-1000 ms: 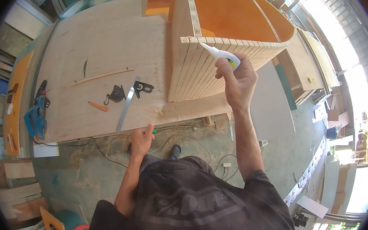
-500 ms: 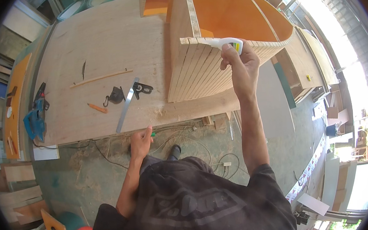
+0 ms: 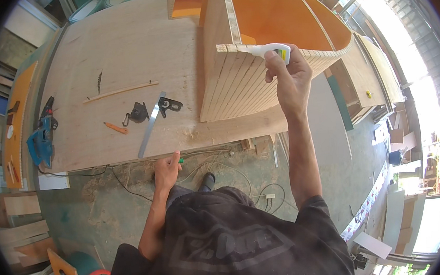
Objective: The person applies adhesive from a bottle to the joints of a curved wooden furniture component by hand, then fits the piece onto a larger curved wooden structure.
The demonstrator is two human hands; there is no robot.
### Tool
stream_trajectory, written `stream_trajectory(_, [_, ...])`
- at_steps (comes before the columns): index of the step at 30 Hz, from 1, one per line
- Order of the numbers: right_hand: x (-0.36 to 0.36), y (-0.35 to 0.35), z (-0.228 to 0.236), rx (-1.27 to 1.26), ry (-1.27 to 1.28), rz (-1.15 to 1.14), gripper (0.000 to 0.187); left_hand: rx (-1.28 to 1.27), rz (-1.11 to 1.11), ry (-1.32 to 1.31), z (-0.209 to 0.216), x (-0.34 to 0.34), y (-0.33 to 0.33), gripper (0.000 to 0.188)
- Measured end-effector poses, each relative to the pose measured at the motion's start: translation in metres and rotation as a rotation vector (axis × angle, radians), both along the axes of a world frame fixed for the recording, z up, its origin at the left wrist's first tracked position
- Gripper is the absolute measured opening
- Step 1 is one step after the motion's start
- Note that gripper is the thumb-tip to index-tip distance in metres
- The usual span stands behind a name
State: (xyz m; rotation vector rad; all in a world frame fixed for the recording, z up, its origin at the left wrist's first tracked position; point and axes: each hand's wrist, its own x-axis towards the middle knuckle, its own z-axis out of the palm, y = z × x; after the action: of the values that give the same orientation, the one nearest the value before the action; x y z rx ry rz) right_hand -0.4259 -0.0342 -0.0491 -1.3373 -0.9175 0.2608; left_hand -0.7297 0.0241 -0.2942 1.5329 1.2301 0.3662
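Observation:
My right hand (image 3: 292,73) is closed round a small white glue bottle (image 3: 279,51) with a yellow-green label. Its nozzle points left and lies at the top edge of a grooved wooden panel (image 3: 241,86); whether the tip touches is too small to tell. That panel forms the near side of a curved cabinet with an orange inside (image 3: 277,12). Lower down, my left hand (image 3: 167,171) is closed by the table's front edge, thumb up. A small green cap (image 3: 181,161) pokes out from its fingers.
On the plywood table (image 3: 117,41) lie a combination square (image 3: 153,121), a tape measure (image 3: 138,113), an orange pencil (image 3: 116,127), a thin wooden strip (image 3: 122,91) and a blue power tool (image 3: 41,142). Cables (image 3: 222,163) trail over the dusty floor beneath.
Both hands stay almost in place. The glue bottle keeps to the panel's top edge, and my left hand has shifted very slightly.

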Motion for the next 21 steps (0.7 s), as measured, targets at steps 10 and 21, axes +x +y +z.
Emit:
stream_trajectory(10, [-0.0013,0.0010,0.0019,0.004,-0.032,-0.019,0.022,-0.019,-0.001,-0.008,-0.0040,-0.0003,0.0011,0.063])
stream_trajectory(21, [0.0001,0.0005,0.0080,-0.043,-0.057,-0.035,0.019,-0.019,-0.008,-0.001,-0.0027,0.0003,0.0018,0.063])
